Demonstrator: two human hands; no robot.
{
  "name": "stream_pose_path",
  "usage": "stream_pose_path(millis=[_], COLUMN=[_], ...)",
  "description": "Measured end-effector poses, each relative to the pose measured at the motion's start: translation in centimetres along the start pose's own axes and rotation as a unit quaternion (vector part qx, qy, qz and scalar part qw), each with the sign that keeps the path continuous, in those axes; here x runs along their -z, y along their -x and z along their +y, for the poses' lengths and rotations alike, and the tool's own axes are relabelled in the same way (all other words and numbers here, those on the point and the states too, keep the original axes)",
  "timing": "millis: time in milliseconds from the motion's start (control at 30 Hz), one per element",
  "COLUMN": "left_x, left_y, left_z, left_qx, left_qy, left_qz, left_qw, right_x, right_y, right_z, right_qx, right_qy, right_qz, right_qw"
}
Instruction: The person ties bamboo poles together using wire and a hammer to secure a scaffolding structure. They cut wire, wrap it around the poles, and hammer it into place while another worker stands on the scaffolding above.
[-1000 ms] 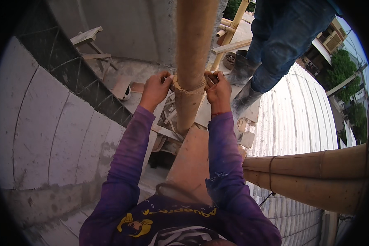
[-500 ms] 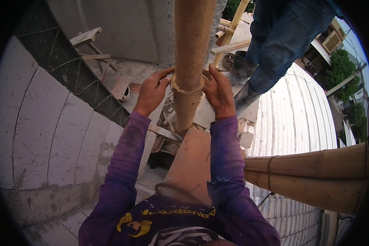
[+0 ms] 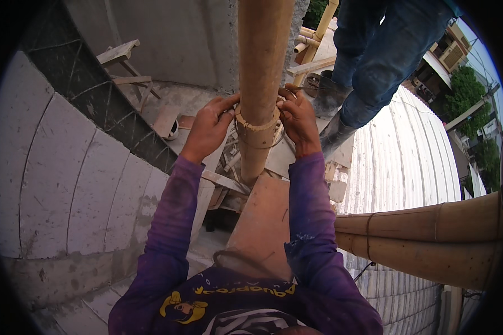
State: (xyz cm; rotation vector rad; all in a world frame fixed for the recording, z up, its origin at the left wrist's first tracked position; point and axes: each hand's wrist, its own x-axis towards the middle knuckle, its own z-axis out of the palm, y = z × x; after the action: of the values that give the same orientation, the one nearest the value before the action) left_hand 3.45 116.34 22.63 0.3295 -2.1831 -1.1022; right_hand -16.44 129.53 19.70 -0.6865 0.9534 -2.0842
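Note:
A thick upright bamboo pole (image 3: 265, 61) stands before me, with a raised ring at its joint. A thin wire (image 3: 258, 147) loops loosely round the pole just below that ring. At the pole's left side is my left hand (image 3: 208, 128), its thumb and fingers pinched together. Its fingertips reach partly behind the pole, so what they hold is hidden. On the opposite side my right hand (image 3: 302, 124) is closed, fingers curled, on the wire close to the pole.
A person in blue trousers (image 3: 369, 61) and dark boots stands at the far right. Tied bamboo poles (image 3: 419, 237) jut in from the right above a corrugated roof (image 3: 402, 151). A block wall (image 3: 89, 173) runs along the left. Beneath my arms lies a reddish board (image 3: 257, 223).
My right hand's fingers have curled in from a more open pose. The wire that lay close round the ring now hangs looser and lower. The left hand has barely shifted.

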Motion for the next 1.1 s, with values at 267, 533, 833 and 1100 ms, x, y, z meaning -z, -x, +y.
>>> stream_pose_path(millis=[267, 533, 833, 1100], left_x=[-1.0, -1.7, -2.5, -2.0], left_y=[-1.1, -2.2, -1.8, -1.1], left_z=[-0.5, -0.7, -4.1, -2.7], left_qx=[0.042, 0.093, 0.129, 0.139], left_qy=[0.008, -0.036, 0.052, -0.028], left_qz=[0.040, 0.076, 0.073, 0.106], left_qw=[0.998, 0.992, 0.988, 0.984], right_x=[-1.0, -0.9, -0.4, -1.3], right_y=[-1.8, -1.4, -1.9, -0.8], right_z=[1.0, 2.6, 4.2, 3.6], right_qx=[0.038, 0.088, 0.039, 0.061], right_qy=[-0.018, 0.042, 0.014, -0.088], right_qz=[0.002, 0.031, 0.103, 0.246], right_qw=[0.999, 0.995, 0.994, 0.963])
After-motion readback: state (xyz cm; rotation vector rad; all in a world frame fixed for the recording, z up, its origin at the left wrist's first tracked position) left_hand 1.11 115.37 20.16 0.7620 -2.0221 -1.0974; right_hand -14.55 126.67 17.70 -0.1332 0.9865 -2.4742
